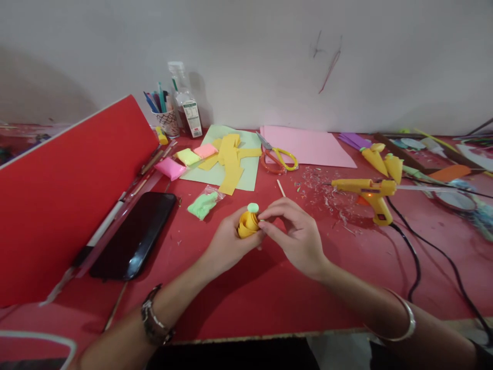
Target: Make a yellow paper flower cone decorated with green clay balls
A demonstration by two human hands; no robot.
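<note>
My left hand (229, 237) is closed around a yellow paper flower (248, 224) made of rolled, overlapping strips. A pale green round piece (253, 207), like soft clay, sits at the flower's far edge. My right hand (296, 231) is closed in a pinch at the flower's right side, thumb and forefinger together. A tiny pale green bit shows by those fingertips, but what they grip is mostly hidden. Beyond the left hand lies a small bag of green clay (203, 204). A thin white stick (281, 188) lies just past the right hand.
Yellow paper strips (231, 162) lie on a green sheet, beside scissors (278, 156) and pink paper (308, 146). A yellow glue gun (370, 192) with a lit orange light and black cable stands right. A phone (134, 234) and leaning red board (77, 200) occupy the left.
</note>
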